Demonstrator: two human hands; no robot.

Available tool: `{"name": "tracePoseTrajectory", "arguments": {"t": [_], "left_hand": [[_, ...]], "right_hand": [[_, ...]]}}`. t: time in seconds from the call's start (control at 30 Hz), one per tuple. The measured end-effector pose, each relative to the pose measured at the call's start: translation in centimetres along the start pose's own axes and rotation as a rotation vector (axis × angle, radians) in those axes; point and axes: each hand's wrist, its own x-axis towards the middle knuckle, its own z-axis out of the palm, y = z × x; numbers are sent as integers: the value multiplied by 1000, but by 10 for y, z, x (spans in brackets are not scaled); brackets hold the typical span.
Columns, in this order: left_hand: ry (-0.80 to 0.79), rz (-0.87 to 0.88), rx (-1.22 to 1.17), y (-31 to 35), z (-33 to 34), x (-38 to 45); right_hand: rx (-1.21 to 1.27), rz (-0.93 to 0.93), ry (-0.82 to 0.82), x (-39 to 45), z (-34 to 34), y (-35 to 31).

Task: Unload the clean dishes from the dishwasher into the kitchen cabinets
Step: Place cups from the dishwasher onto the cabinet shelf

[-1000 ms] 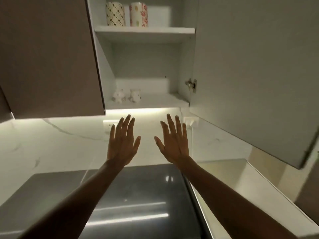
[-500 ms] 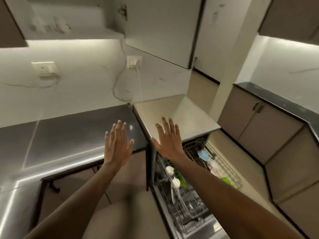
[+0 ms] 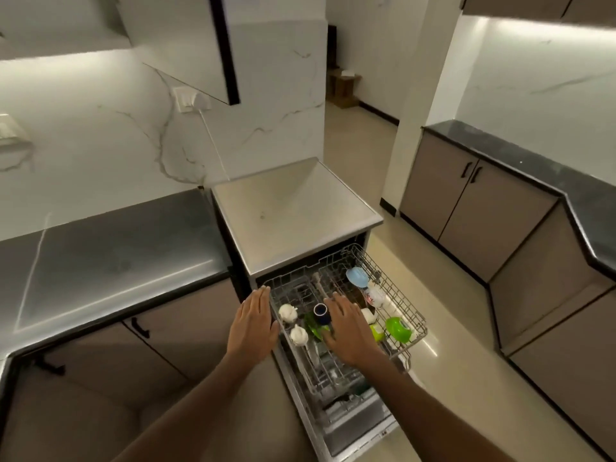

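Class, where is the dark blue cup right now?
The dark blue cup stands in the dishwasher rack, mid-frame in the head view, just left of the right hand.

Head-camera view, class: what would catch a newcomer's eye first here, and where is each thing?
Two open hands, the left hand and the right hand, are stretched over the pulled-out dishwasher rack at centre. In the rack, a bright green piece sits at its right end and a pale blue one towards the back. A dark cup stands beside the right hand.
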Motion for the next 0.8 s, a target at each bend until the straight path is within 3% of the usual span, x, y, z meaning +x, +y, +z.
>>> {"name": "tracePoseTrajectory", "arguments": {"t": [0.2, 0.4, 0.67, 0.8], "left_hand": [[-141, 11, -52, 39, 38, 16], [-256, -40, -79, 27, 95, 77], [-401, -172, -110, -10, 212, 163], [-482, -183, 12, -39, 269, 183]], "right_hand": [[76, 61, -114, -10, 27, 60], [182, 93, -174, 43, 64, 94], [312, 64, -283, 142, 167, 109], [432, 61, -400, 182, 235, 109]]}}
